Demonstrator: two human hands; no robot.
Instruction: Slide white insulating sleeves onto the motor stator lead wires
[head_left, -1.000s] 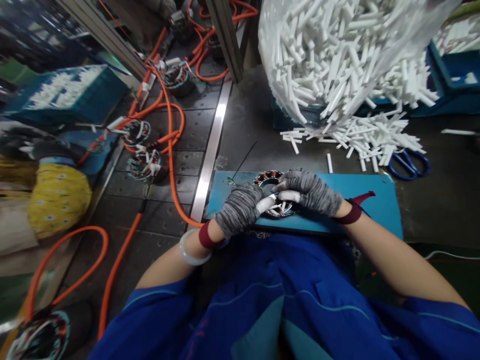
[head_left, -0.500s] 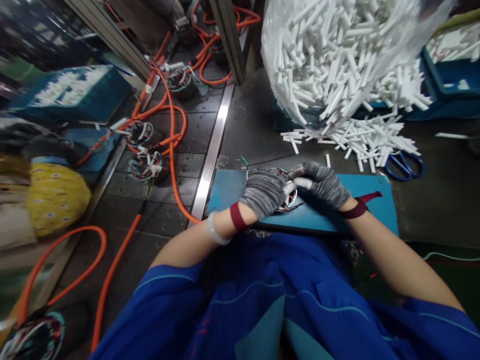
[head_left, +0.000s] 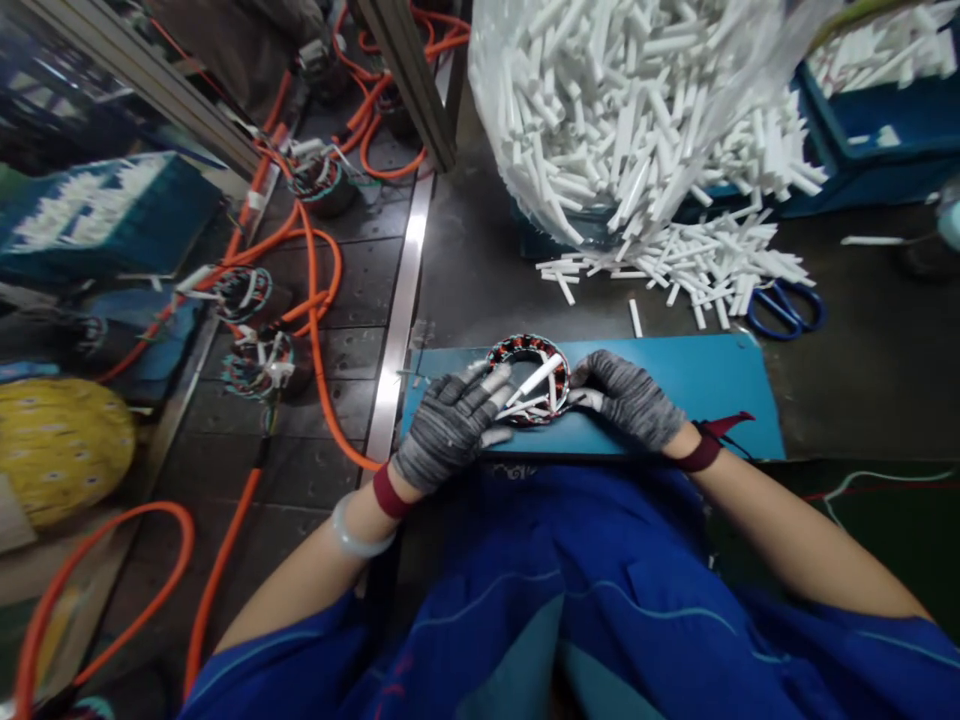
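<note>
— In the head view, where is your work sitting?

— Your stator ring (head_left: pixel 527 378) lies flat on the blue board (head_left: pixel 675 385), near its left end, with white sleeve tubes (head_left: pixel 541 375) crossing the bore.

— And your hands?

— Your left hand (head_left: pixel 450 425) rests at the ring's left edge, fingers spread loosely and closed on nothing I can see. Your right hand (head_left: pixel 626 400) touches the right rim, fingertips pinched; what they hold I cannot tell.

— How will it handle?

— I judge the ring stiff and heavy for its size, the windings and thin sleeves delicate. Take it by the outer iron rim, not the wires.
</note>
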